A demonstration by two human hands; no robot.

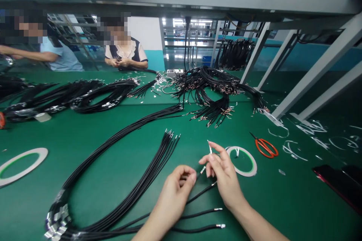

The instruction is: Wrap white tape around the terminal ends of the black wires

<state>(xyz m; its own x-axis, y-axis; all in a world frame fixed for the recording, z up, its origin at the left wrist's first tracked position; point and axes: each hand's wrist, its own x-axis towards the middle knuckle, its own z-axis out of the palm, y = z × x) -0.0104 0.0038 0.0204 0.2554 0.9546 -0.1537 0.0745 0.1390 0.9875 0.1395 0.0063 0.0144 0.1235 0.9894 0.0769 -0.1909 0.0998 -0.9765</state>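
My left hand (177, 192) is closed in a pinch on a black cable, just behind the cable's pale end (203, 170). Facing it, my right hand (224, 175) pinches a short narrow strip of white tape (210, 147) between thumb and forefinger, close to that cable end. Below the hands, other black cables (198, 229) with silvery tips run loose towards the right. They come from a long curved bundle (93, 156) of black cables at the left, wrapped with shiny clear tape (58, 220) at its bend.
Beside my right hand lies a roll of white tape (253, 163), with red-handled scissors (266, 147) beyond. Another tape roll (43, 154) is at far left. Cable bundles (209, 79) crowd the back of the green table. Metal struts (319, 67) rise at right; two people sit opposite.
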